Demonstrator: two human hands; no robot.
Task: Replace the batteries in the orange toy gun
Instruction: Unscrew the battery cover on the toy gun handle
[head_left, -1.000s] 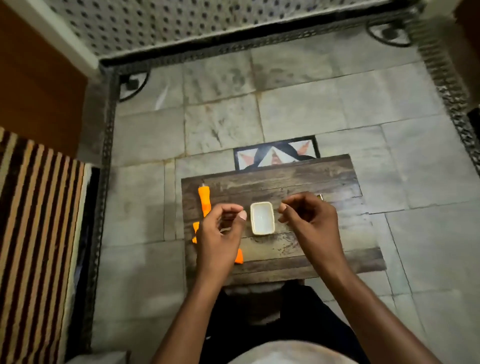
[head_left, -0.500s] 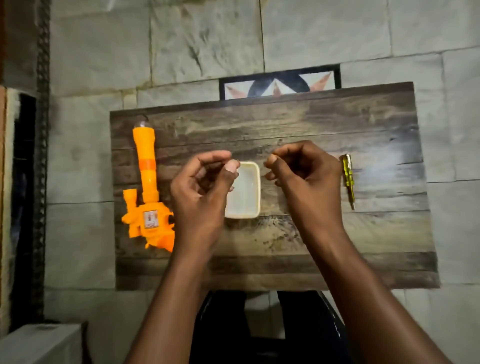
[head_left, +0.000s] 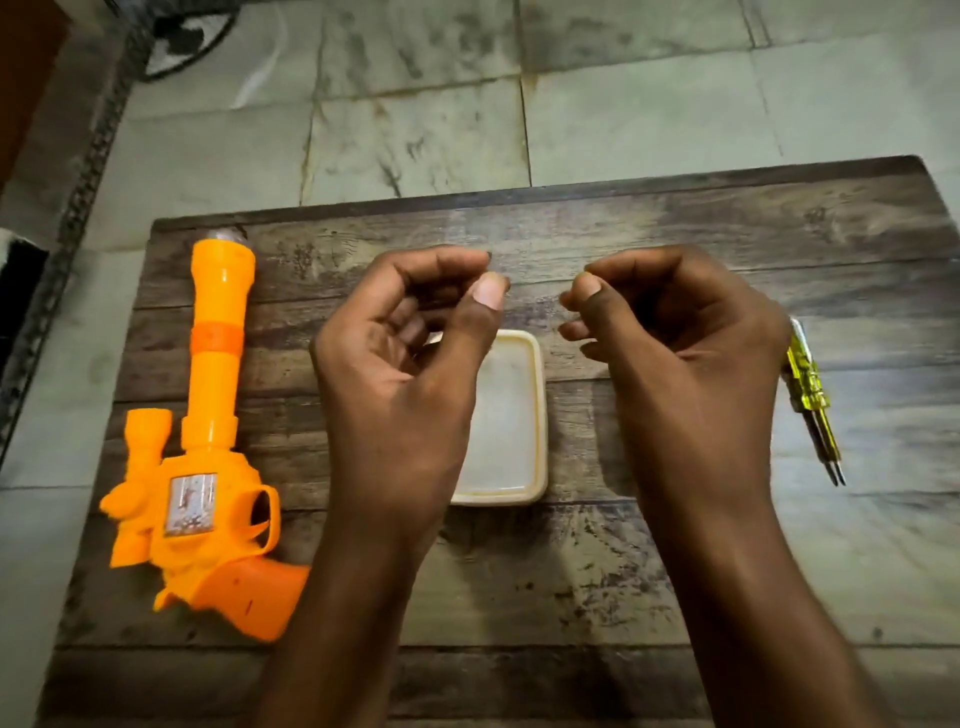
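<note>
The orange toy gun (head_left: 208, 467) lies flat on the left of the wooden table (head_left: 675, 234), barrel pointing away from me and grip toward me. My left hand (head_left: 400, 384) hovers just right of it with fingers curled and thumb near the forefinger tip, holding nothing I can see. My right hand (head_left: 685, 364) hovers beside it in the same curled pose, thumb against the forefinger, also with nothing visible in it. Below and between the hands sits a shallow cream plastic container (head_left: 511, 415), partly covered by my left hand. No batteries are visible.
A yellow-handled screwdriver (head_left: 810, 400) lies on the table's right side, tip toward me, partly hidden behind my right hand. Grey stone floor tiles (head_left: 415, 104) surround the small table. A dark patterned border (head_left: 78, 171) runs along the floor at left.
The view has dropped much closer to the table, so gun, container and screwdriver look larger. Both hands keep the same curled pose above the container, a little further apart.
</note>
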